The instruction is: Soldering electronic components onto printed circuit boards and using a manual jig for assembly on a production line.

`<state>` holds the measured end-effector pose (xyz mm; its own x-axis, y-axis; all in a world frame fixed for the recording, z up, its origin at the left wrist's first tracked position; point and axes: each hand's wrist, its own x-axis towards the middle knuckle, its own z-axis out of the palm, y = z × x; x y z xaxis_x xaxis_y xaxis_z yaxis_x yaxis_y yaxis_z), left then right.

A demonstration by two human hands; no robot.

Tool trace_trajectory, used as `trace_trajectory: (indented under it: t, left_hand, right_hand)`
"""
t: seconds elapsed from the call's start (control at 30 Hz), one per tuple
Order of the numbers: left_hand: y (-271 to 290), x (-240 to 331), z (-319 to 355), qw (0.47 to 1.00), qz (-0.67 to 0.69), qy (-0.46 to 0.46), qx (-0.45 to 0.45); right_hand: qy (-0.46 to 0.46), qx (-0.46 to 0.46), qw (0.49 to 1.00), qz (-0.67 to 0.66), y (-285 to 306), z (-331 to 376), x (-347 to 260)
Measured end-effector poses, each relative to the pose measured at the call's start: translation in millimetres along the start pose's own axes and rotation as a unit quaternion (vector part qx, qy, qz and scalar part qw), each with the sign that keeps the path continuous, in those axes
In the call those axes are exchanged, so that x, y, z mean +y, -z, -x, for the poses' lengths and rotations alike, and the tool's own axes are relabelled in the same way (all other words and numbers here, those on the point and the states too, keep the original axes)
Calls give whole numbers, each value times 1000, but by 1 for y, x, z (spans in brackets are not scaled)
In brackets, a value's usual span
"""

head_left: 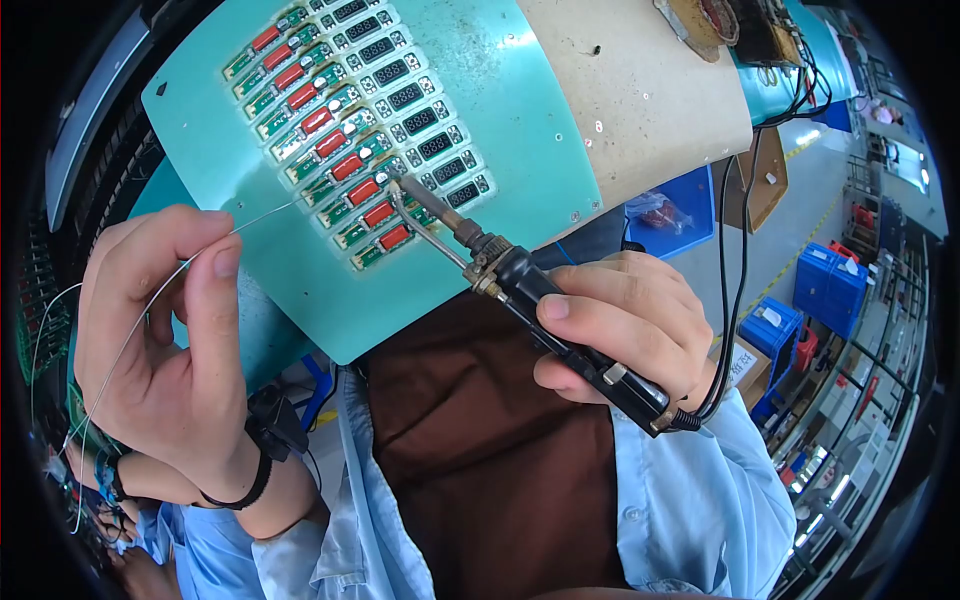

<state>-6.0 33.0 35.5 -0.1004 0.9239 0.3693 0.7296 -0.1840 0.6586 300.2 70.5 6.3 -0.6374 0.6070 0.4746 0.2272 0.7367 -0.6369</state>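
Black soldering iron (524,277) clamped in right grip (640,322), overlapping boards (348,167), wire (268,215) pinched in left grip (170,335), blue crates (831,290)

1. Counting two bare hands: one left hand (165,335), one right hand (640,320)
2. Holding one soldering iron (520,278) and one thin solder wire (268,214)
3. Showing ten red components (347,166), forming one row
4. Displaying at least nine black digit displays (420,121), forming another row
5. Wearing one black wristband (259,480)
6. Including one blue tray (695,195) and one clear plastic bag (660,212)
7. Adding at least two blue crates (830,290)
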Motion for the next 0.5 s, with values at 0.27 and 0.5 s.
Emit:
trace_trajectory:
  t: [0.27, 0.5]
  left_hand:
    - [-2, -5, 2, 1000, 10, -3, 5]
    - [-2, -2, 3, 1000, 5, -10, 10]
  right_hand:
    - [-2, -1, 1000, -2, 0, -1, -1]
    - [-6, 6, 1000, -12, 3, 4, -1]
